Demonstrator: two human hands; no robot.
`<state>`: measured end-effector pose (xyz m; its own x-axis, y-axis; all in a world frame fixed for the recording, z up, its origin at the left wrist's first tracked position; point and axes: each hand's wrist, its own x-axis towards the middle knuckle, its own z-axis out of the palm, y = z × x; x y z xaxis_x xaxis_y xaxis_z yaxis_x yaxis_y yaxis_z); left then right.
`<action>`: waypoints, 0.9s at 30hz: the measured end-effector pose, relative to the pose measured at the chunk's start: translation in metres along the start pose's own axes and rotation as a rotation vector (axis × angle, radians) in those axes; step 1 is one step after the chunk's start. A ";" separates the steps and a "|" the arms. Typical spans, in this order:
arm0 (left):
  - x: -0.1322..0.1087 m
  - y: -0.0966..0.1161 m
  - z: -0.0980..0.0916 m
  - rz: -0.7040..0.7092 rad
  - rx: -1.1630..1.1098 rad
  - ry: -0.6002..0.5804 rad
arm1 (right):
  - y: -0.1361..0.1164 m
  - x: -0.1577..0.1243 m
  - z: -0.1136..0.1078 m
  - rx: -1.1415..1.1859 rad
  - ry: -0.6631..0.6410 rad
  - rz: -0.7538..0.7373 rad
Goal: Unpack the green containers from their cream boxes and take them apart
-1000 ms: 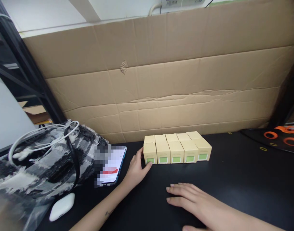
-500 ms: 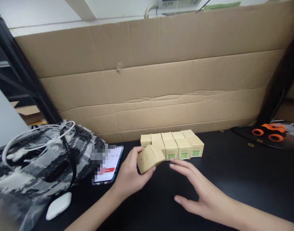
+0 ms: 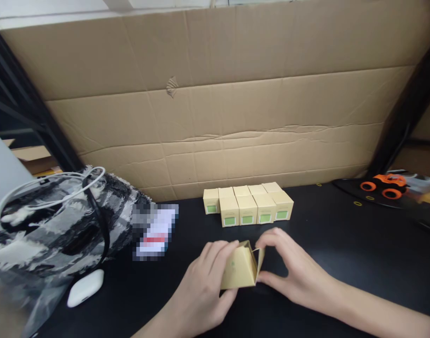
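A small tan carton [image 3: 240,268] lies tilted on the black table, held between both hands near the front edge. My left hand [image 3: 204,291] wraps its left side with fingers over the top. My right hand [image 3: 292,272] pinches the carton's opened end flap with thumb and fingers. Behind them, several matching tan cartons with green labels [image 3: 250,206] stand in two close rows against the cardboard wall; the front row's left end spot is vacant.
A large cardboard sheet [image 3: 236,103] walls off the back. A phone [image 3: 154,230] lies left of the cartons, beside a black-and-white patterned bag [image 3: 42,225] with a white cable, and a white mouse [image 3: 85,287]. An orange toy car [image 3: 387,180] sits far right.
My left hand lifted the front-left carton off the row and brought it toward me. My right hand rose from the table and took hold of its end flap, which now stands open.
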<state>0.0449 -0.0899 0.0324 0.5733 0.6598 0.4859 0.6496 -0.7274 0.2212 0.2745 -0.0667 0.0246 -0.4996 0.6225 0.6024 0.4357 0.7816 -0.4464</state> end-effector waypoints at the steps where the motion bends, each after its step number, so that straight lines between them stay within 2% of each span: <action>1: 0.000 0.000 -0.001 -0.026 0.006 0.014 | 0.000 0.000 -0.001 -0.010 0.047 -0.021; 3: 0.001 -0.001 -0.003 -0.063 0.022 0.025 | -0.003 0.001 -0.004 0.023 0.070 -0.087; 6: 0.002 -0.004 -0.004 -0.063 0.036 0.012 | -0.015 0.001 -0.011 0.153 -0.045 -0.217; 9: 0.001 -0.008 -0.003 -0.042 0.024 0.035 | -0.025 0.000 -0.014 0.208 -0.142 -0.266; 12: 0.002 -0.009 -0.001 0.017 -0.024 0.104 | -0.025 -0.001 -0.013 0.016 -0.156 -0.312; 15: 0.004 -0.006 -0.002 0.089 -0.020 0.124 | -0.018 0.000 -0.011 -0.328 -0.219 -0.519; 17: 0.006 -0.003 -0.004 0.164 0.045 0.126 | -0.014 0.001 -0.009 -0.468 -0.252 -0.610; 19: 0.008 -0.001 -0.005 0.228 0.120 0.142 | -0.011 0.002 -0.008 -0.497 -0.192 -0.581; 23: 0.012 0.007 -0.001 0.357 0.343 0.224 | -0.007 0.004 -0.004 -0.399 -0.063 -0.384; 27: 0.015 0.015 0.003 0.439 0.411 0.267 | -0.002 0.001 -0.001 -0.368 0.010 -0.370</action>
<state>0.0649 -0.0908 0.0403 0.7197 0.2099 0.6618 0.5514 -0.7520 -0.3611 0.2736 -0.0680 0.0270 -0.6636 0.3058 0.6827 0.4670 0.8823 0.0587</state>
